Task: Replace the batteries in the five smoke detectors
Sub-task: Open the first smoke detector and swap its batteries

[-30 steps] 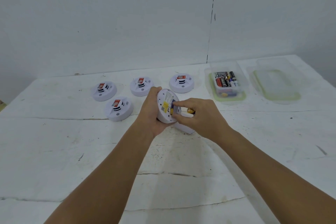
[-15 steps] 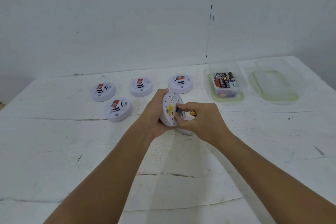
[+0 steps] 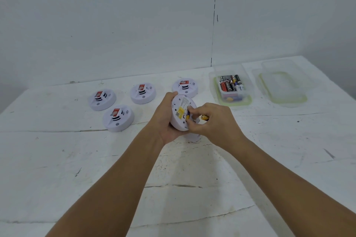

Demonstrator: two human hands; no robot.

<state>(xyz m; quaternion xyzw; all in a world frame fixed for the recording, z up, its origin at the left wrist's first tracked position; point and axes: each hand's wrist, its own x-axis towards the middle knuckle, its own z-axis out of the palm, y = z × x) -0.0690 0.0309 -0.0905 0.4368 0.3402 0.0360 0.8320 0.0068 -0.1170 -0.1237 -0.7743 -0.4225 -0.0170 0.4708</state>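
Observation:
My left hand (image 3: 165, 121) grips a white round smoke detector (image 3: 178, 119), tilted up so its back faces me. The back shows a yellow label and the battery bay. My right hand (image 3: 213, 123) has curled fingers with the tips at the bay, and a yellow-tipped battery (image 3: 204, 117) is held in it. A white cover plate (image 3: 193, 137) lies on the table just below both hands. Several more detectors sit face up behind, among them one at the far left (image 3: 102, 99), one nearer (image 3: 117, 117) and one behind my hands (image 3: 185, 86).
A clear tub with a green rim (image 3: 248, 100) holds several batteries at the back right. Its lid (image 3: 283, 84) lies further right. The white table (image 3: 173, 179) has cracks and scuffs; a wall rises right behind it.
The held detector has turned a little more upright and drifted slightly right. My right fingertips have shifted over the battery bay. The other detectors have not moved.

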